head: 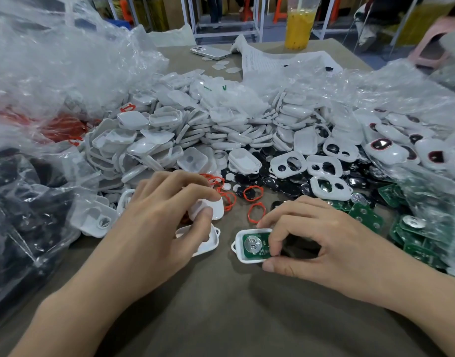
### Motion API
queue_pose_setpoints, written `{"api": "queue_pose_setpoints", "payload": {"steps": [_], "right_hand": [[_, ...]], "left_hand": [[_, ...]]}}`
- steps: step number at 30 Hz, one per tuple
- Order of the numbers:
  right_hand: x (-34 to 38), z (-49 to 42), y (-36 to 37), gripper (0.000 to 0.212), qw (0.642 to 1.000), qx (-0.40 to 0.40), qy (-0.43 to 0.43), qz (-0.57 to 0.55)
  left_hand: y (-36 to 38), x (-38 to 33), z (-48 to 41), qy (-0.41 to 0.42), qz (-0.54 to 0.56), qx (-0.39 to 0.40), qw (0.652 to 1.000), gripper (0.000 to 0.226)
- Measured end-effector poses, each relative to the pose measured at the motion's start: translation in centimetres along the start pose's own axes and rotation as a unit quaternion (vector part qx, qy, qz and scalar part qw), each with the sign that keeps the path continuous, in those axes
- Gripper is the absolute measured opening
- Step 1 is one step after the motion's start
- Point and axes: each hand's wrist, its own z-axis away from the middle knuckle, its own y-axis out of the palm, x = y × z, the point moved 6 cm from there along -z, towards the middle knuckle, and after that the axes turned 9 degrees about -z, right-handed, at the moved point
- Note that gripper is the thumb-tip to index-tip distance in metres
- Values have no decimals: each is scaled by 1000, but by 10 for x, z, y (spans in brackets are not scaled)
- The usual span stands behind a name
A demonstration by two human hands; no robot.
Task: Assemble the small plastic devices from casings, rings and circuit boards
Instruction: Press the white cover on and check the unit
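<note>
Pinching board (261, 251) into casing (238, 244) on desk (234, 305) with fingers (276, 240) of right hand (324, 238); gripping cover (214, 208) in left hand (157, 220). Could seat crooked if pressed at one edge (casing unbraced, apt to slide); easy to skip ring (248, 215) nearby.

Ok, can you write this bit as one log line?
left hand: holds white cover | right hand: pinches casing with circuit board inside | red ring: loose on table
</note>
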Motion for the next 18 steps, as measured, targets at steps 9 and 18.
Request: {"api": "queue_pose_setpoints", "payload": {"steps": [9, 18], "right_hand": [[1, 0, 0, 19, 1000, 6, 4, 3], [2, 0, 0, 20, 1000, 4, 9, -1]], "left_hand": [[8, 13, -1, -5, 22, 66, 998, 34], [4, 12, -2, -10, 14, 54, 998, 40]]}}
